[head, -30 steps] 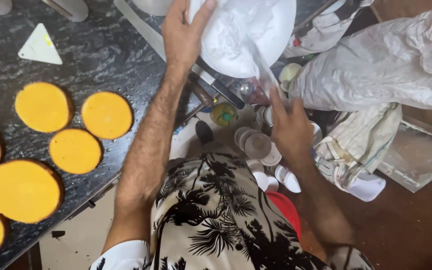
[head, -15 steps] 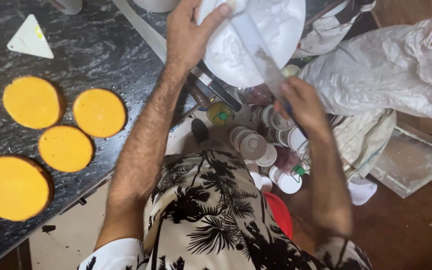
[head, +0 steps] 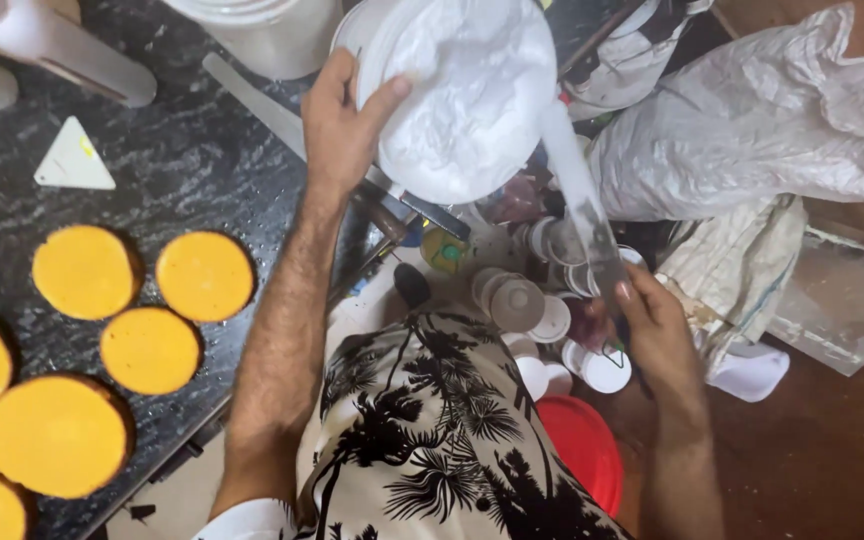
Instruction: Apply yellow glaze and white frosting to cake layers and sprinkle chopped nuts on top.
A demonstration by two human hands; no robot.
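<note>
My left hand (head: pixel 344 122) grips the rim of a white bowl (head: pixel 370 70) full of white cream, tilted over the counter's edge. A long flat spatula (head: pixel 580 205), smeared with white cream, is held by its handle in my right hand (head: pixel 654 330); its blade reaches up to the bowl's right side. Below the hands sit several small lidded jars and pots (head: pixel 518 303).
Several round yellow cake layers (head: pixel 202 276) lie on the dark marbled counter (head: pixel 192 170) at left. A white triangular scraper (head: pixel 72 158) and a white bucket (head: pixel 264 35) stand near the back. White sacks (head: pixel 764 120) and a red lid (head: pixel 582 448) are at right.
The bowl has stayed in my left hand. My right hand has dropped down and to the right, drawing the spatula out of the cream and alongside the bowl.
</note>
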